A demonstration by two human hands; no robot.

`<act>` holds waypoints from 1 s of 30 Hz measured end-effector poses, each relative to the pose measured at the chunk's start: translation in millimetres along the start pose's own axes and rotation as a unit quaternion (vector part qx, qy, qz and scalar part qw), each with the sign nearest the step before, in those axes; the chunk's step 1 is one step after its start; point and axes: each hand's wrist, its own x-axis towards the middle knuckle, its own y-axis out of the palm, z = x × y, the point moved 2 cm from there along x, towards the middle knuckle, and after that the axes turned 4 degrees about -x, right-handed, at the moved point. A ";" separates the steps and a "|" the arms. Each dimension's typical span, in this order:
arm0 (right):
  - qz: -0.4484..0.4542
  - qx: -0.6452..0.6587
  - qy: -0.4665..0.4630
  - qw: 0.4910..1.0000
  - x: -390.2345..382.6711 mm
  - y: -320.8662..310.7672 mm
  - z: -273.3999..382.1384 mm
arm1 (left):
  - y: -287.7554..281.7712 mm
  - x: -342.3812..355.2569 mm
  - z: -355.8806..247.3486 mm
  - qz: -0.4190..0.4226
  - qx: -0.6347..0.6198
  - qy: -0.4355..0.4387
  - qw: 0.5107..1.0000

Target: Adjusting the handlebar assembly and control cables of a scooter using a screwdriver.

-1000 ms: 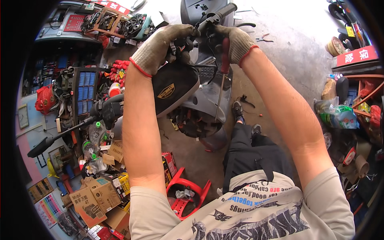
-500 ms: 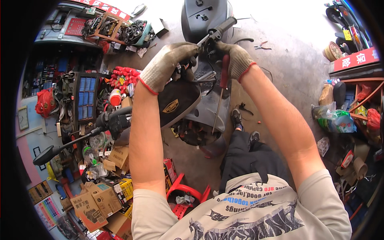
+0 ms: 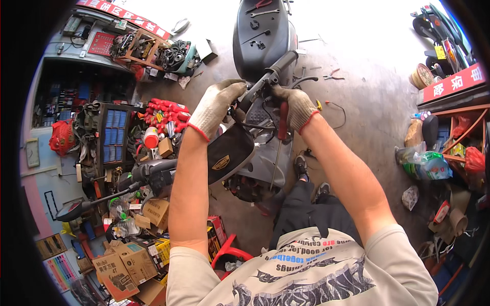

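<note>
My left hand point(image 3: 217, 107), in a pale knit glove with red cuff, is closed among dark parts beside the scooter's handlebar point(image 3: 279, 65); what its fingers grip is hidden. My right hand point(image 3: 297, 108), gloved alike, is at the clamp below the bar near the brake lever, its fingers closed around a red-handled screwdriver point(image 3: 283, 123), shaft pointing down. Under my left arm lies a black panel with a yellow badge point(image 3: 229, 156). Beyond the bar, the black seat point(image 3: 260, 35) carries pliers, a wrench and small black parts. The grey scooter body point(image 3: 273, 168) shows below my hands.
Cluttered goods, cardboard boxes point(image 3: 127, 262) and red gloves point(image 3: 163, 113) fill the left, with a mirror stalk point(image 3: 109, 199) over them. A red chair point(image 3: 227, 245) sits by me. Shelves point(image 3: 462, 143) line the right. Pliers point(image 3: 333, 75) and a cable lie on the floor.
Both my hands, the handlebar and the screwdriver appear progressively lower in the picture, and more of the seat with its tools has come into view. Both hands remain closed at the handlebar.
</note>
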 end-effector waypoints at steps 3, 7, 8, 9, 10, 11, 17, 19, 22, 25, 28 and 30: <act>0.011 0.015 -0.003 1.000 1.9 -5.8 -0.3 | -0.9 10.9 1.9 0.010 0.048 0.024 0.999; 0.042 0.067 -0.039 0.996 -3.7 -0.6 -0.1 | 5.4 11.3 7.6 0.069 0.082 -0.046 0.993; 0.044 0.062 -0.039 0.996 -5.6 -0.3 -0.8 | 4.3 12.6 11.1 0.073 0.073 -0.041 0.994; 0.048 0.056 -0.040 0.996 -6.3 0.1 0.6 | 1.7 14.8 13.7 0.076 0.064 -0.035 0.994; 0.052 0.037 -0.024 0.998 -5.2 -1.5 1.0 | 0.0 17.5 16.2 0.083 0.064 -0.015 0.994; 0.052 0.038 -0.026 0.998 -2.1 -1.4 0.2 | -1.1 18.9 18.3 0.083 0.065 -0.014 0.994; 0.032 0.057 -0.033 0.997 -2.5 0.6 2.5 | 3.3 12.4 9.7 0.081 0.028 -0.046 0.995; 0.026 0.051 -0.037 0.998 -4.9 1.4 4.9 | 2.7 14.4 12.4 0.073 0.033 -0.047 0.996; 0.028 0.079 -0.048 0.995 2.5 1.5 1.4 | 1.5 18.2 15.0 0.097 0.028 -0.019 0.995; 0.045 0.083 -0.056 0.994 -1.6 0.5 2.9 | -0.5 20.5 12.9 0.126 0.108 -0.002 0.986; -0.005 0.043 0.003 0.999 -11.9 8.6 10.2 | 2.4 17.3 15.9 0.088 0.042 -0.005 0.995; -0.033 0.022 0.029 0.999 -6.4 7.8 9.1 | 2.5 19.3 17.7 0.093 0.041 -0.006 0.995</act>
